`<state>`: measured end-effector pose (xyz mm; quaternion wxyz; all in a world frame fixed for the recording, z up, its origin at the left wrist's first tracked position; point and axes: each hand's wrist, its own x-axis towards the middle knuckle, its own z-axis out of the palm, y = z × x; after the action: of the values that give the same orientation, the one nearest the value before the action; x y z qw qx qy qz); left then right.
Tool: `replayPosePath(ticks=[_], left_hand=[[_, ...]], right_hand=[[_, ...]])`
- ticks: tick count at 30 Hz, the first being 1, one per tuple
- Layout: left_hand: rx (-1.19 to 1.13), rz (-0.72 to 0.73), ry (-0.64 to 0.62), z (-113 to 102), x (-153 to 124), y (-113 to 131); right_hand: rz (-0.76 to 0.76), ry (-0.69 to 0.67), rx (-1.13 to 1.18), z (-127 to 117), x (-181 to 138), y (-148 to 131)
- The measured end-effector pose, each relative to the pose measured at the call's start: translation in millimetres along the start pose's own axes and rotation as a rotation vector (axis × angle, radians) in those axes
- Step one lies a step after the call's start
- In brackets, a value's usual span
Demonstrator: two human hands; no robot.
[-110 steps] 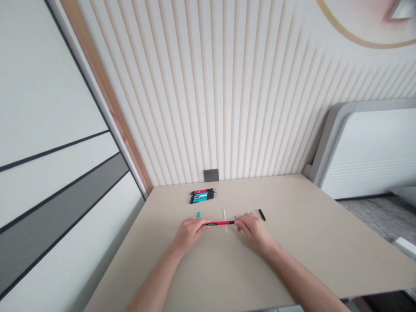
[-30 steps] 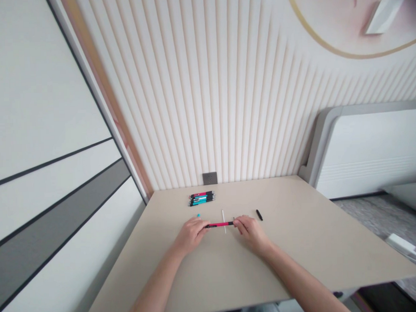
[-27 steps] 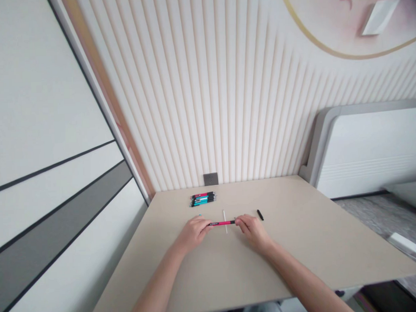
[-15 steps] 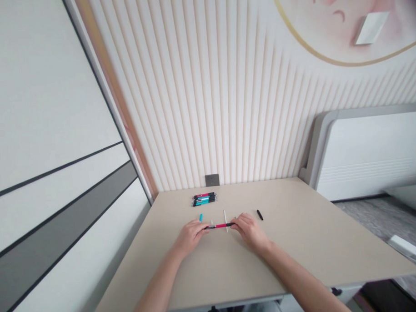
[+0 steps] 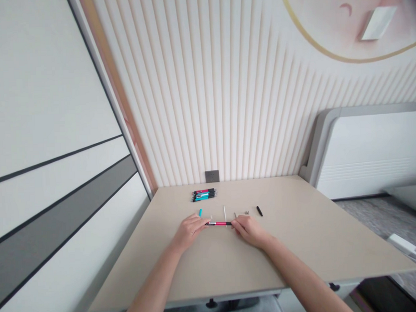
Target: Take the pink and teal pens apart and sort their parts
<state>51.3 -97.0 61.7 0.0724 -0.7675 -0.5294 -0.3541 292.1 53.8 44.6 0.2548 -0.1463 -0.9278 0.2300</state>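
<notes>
Nearest, we list one table point(image 5: 212, 265), pale, its front edge toward us. Next, two bare hands: the left hand point(image 5: 188, 231), fingertips pinched on the left end of a pen point(image 5: 221, 223), and the right hand point(image 5: 249, 229), fingers closed on its black right end. The pen, red in the middle, is held level between them, over the table; we cannot tell whether it touches the top. Beneath it runs a thin white stick point(image 5: 225, 213), pointing away from us. Beyond the hands we count a blue piece point(image 5: 200, 212) at left, some tiny bits point(image 5: 247, 213) and a black piece point(image 5: 259, 211) at right. Farther, pens point(image 5: 204, 195) side by side. Last, a dark socket point(image 5: 212, 176) on the ribbed wall point(image 5: 233, 105).
</notes>
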Motion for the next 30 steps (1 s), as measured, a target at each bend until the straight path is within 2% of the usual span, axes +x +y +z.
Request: replayPosePath(ticks=[8, 14, 17, 24, 30], left_hand=[[-0.026, -0.103, -0.064, 5, -6, -2], [-0.076, -0.159, -0.042, 0, -3, 3], [-0.101, -0.155, -0.005, -1, -2, 3], [-0.129, -0.097, 0.021, 1, -1, 0], [-0.181, -0.183, -0.018, 3, -3, -2]], right_hand=[[-0.084, 0.098, 0.022, -1, 1, 1], [-0.129, 0.138, -0.068, 0, 1, -4], [-0.108, 0.138, -0.017, -1, 0, -7], [0.0, 0.043, 0.116, 0, 0, -4], [-0.018, 0.139, 0.088, 3, 2, 1]])
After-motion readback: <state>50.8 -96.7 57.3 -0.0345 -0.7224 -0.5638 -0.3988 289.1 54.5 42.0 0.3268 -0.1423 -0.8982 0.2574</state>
